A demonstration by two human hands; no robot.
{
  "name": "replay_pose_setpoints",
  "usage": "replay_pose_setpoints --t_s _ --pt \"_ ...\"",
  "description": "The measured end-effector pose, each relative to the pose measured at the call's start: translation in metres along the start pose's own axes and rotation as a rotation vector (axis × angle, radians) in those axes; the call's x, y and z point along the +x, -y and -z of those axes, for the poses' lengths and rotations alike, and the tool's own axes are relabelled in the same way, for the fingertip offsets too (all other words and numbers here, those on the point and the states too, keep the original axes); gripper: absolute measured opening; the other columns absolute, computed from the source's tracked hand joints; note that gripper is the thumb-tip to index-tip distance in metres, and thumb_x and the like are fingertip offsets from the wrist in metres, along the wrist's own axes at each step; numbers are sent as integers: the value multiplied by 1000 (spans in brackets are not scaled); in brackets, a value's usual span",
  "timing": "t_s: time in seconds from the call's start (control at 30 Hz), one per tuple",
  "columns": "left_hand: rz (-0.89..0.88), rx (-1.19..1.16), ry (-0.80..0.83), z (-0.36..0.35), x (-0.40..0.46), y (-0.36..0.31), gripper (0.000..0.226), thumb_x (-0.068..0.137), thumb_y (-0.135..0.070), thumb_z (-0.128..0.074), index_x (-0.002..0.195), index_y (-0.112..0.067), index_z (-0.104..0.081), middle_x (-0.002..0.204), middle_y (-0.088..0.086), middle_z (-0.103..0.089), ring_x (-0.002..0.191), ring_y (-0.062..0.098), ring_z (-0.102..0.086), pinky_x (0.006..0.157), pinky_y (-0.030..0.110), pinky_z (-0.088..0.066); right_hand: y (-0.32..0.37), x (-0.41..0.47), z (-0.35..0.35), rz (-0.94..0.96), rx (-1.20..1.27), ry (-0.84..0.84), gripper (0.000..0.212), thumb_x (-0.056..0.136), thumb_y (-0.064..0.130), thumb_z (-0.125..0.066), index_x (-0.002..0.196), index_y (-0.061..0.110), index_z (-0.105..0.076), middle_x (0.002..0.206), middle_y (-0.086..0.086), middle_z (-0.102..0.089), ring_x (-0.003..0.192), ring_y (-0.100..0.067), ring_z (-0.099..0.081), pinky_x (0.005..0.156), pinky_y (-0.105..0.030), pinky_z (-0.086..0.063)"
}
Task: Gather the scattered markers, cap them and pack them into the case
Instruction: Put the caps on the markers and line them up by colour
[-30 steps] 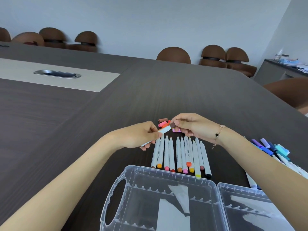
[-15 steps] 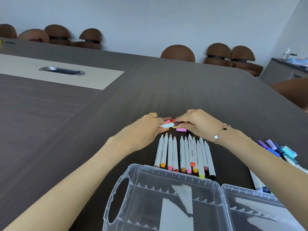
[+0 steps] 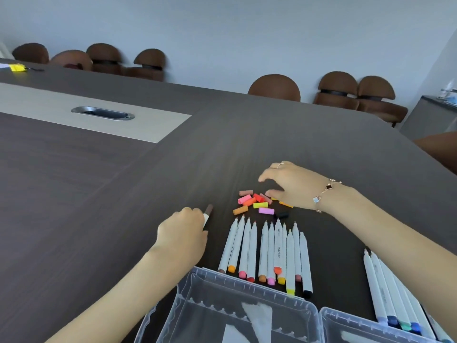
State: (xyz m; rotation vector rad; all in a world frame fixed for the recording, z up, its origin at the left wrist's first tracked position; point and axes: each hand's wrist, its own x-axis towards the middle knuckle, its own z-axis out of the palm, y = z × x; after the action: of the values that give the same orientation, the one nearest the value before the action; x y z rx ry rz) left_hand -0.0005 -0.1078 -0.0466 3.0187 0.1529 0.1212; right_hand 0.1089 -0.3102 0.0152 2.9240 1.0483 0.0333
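on the dark tabletop (image 3: 123,194), items as seen from the head view:

- left hand (image 3: 181,233): low centre, fingers closed around a brown-capped marker (image 3: 207,216); its cap end pokes out toward 1 o'clock, resting on or just over the tabletop, cannot tell which.
- right hand (image 3: 294,185): at 2 o'clock from the left hand, palm down, fingers spread loosely and holding nothing visible, hovering at the 3 o'clock edge of the caps; bracelet (image 3: 324,196) on the wrist, ring on one finger.
- loose caps (image 3: 256,204): small pile between the hands, pink, orange, red, yellow, brown, one black; some lie partly under the right hand.
- marker row (image 3: 268,253): ten white-barrelled markers side by side, at 6 o'clock from the caps, bare tips pointing to 12 o'clock, coloured caps on their near ends.
- case (image 3: 247,315): clear plastic, open, bottom edge of view, at 6 o'clock from the row; slotted dividers inside, no markers visible in it. the row's near ends lie just beside its far rim.
- second marker group (image 3: 390,290): at 4 o'clock from the row, blue and green ends nearest, beside the case's right half.
- chairs (image 3: 274,87): brown, along the far edge at 12 o'clock.
- metal grommet (image 3: 102,113): in a pale panel at 10 o'clock.
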Motion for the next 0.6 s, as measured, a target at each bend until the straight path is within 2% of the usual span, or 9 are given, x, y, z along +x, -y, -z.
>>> replay_pose_setpoints --t_s 0.1,0.17,0.23,0.3,0.4,0.53,0.6 --pt "-21 -37 11 2 2 -1 35 94 -47 -47 112 -17 -49 95 -3 -50 79 10 -50 67 18 -44 -15 -4 -4 -15 -19 35 32 96 28 -48 127 21 -54 126 0 -52 122 -13 -42 98 -31 -43" --pt "-114 -74 -30 8 0 -7 30 93 -45 -47 113 -21 -48 104 -5 -52 84 9 -50 73 16 -45 -23 -5 -9 -26 -11 54 28 96 25 -48 123 21 -57 120 0 -54 118 -12 -44 95 -29 -43" --pt "-251 -90 -65 13 -5 -12 20 93 -44 -47 102 -27 -51 101 -9 -49 84 7 -45 73 13 -41 -28 -5 -15 -26 7 60 25 96 22 -49 119 21 -60 115 1 -55 114 -11 -47 91 -26 -44" --pt "-310 -70 -45 13 -12 -15 20 92 -46 -46 91 -27 -53 98 -10 -49 89 6 -43 75 14 -39 -31 -3 -21 -21 25 43 23 96 21 -49 115 22 -62 109 2 -56 109 -11 -49 86 -24 -44" --pt "-259 -36 13 6 -17 -18 24 89 -46 -47 78 -24 -51 84 -10 -50 83 8 -46 66 15 -36 -32 8 -31 -14 62 41 23 96 19 -49 115 20 -62 108 1 -55 105 -12 -51 84 -24 -44" --pt "-133 4 34 2 -13 -24 22 84 -45 -51 78 -24 -50 75 -10 -44 63 8 -45 55 15 -32 -26 26 -41 -10 173 35 25 94 17 -52 117 21 -62 108 0 -57 94 -15 -57 81 -25 -45" --pt "-96 -7 46 2 -12 -25 23 84 -44 -53 75 -22 -50 74 -9 -46 59 8 -43 53 14 -31 -23 37 -45 -2 194 43 26 95 19 -51 118 22 -62 105 -3 -61 90 -17 -62 81 -26 -46"
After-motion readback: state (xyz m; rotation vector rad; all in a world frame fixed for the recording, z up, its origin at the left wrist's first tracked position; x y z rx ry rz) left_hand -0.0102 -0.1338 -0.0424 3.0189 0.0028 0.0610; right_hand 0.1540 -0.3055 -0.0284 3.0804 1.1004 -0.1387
